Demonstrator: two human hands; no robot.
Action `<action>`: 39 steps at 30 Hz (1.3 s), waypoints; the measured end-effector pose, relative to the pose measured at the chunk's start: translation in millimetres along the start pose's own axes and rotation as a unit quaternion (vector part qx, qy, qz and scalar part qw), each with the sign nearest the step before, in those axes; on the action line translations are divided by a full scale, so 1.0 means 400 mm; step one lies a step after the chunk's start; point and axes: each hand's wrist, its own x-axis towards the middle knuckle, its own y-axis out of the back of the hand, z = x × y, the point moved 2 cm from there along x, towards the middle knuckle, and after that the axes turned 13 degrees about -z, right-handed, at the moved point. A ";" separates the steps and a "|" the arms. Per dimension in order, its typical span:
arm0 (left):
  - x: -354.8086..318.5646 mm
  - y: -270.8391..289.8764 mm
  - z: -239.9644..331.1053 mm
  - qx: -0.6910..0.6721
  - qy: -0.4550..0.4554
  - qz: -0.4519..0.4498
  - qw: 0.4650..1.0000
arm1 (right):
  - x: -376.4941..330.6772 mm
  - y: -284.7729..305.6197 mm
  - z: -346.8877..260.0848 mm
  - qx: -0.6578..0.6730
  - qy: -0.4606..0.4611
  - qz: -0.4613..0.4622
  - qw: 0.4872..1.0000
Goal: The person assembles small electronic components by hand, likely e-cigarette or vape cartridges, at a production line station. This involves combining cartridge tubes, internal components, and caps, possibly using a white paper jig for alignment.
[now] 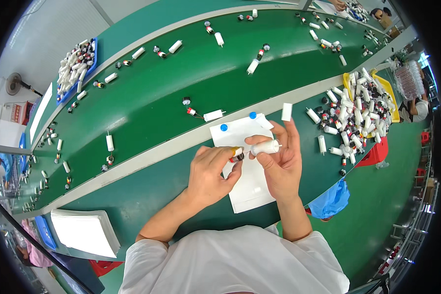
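Observation:
Over a white paper sheet (252,193), my right hand (285,169) grips a white cylinder (265,148) with a narrow tip, between thumb and fingers. A small white rectangular piece (287,111) shows at the raised fingertips of that hand; whether they pinch it I cannot tell. My left hand (211,171) is closed on a small red and black part (237,157), just left of the cylinder. Thin wire seems to run between the two. Two blue round discs (224,127) lie at the sheet's far edge.
Beyond a pale rail, a green conveyor belt (157,88) carries scattered white cylinders with small parts. A heap of such pieces (360,110) spills from a yellow tray (396,100) at right. A paper stack (83,230) lies left; a filled blue tray (94,61) stands far left.

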 end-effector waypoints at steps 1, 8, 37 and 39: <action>0.001 -0.009 -0.005 0.038 -0.020 0.026 0.999 | -0.003 0.005 0.001 -0.057 0.021 -0.007 0.998; -0.022 -0.033 -0.038 -0.486 0.179 -0.081 0.852 | -0.014 0.024 0.016 -0.126 0.053 -0.068 0.988; -0.029 -0.052 -0.059 -0.591 0.171 -0.032 0.788 | -0.048 0.001 0.061 -0.232 -0.002 0.043 0.972; -0.028 -0.056 -0.059 -0.571 0.172 -0.024 0.802 | -0.046 0.007 0.068 -0.267 0.008 0.038 0.963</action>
